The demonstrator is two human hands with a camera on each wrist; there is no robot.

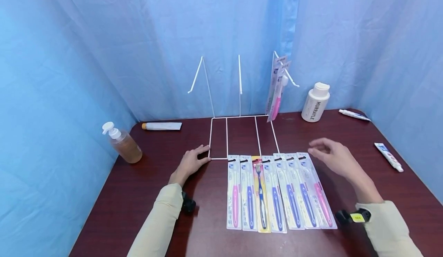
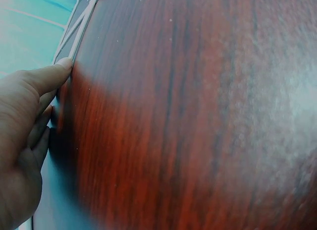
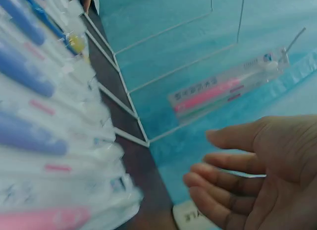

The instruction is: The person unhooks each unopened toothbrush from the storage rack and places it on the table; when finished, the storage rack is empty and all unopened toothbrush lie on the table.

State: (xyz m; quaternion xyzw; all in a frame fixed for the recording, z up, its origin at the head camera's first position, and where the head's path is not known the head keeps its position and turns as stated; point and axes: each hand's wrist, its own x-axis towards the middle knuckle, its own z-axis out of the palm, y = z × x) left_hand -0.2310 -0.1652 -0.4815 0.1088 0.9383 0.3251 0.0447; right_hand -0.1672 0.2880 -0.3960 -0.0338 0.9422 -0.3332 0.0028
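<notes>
A white wire display rack (image 1: 238, 117) stands on the dark wood table (image 1: 145, 195), its base frame lying flat toward me. One pink toothbrush pack (image 1: 277, 92) hangs on the rack's right hook, also visible in the right wrist view as the pink toothbrush pack (image 3: 223, 91). Several packaged toothbrushes (image 1: 277, 191) lie side by side in a row in front of the rack. My left hand (image 1: 192, 163) rests flat on the table, fingertips touching the rack base's front left corner. My right hand (image 1: 328, 155) hovers open and empty just right of the row's top end.
A pump bottle of amber liquid (image 1: 122, 143) stands at the left edge. A tube (image 1: 162, 126) lies behind it. A white bottle (image 1: 315, 102) stands at the back right, with two small tubes (image 1: 389, 156) near the right edge. Blue curtains surround the table.
</notes>
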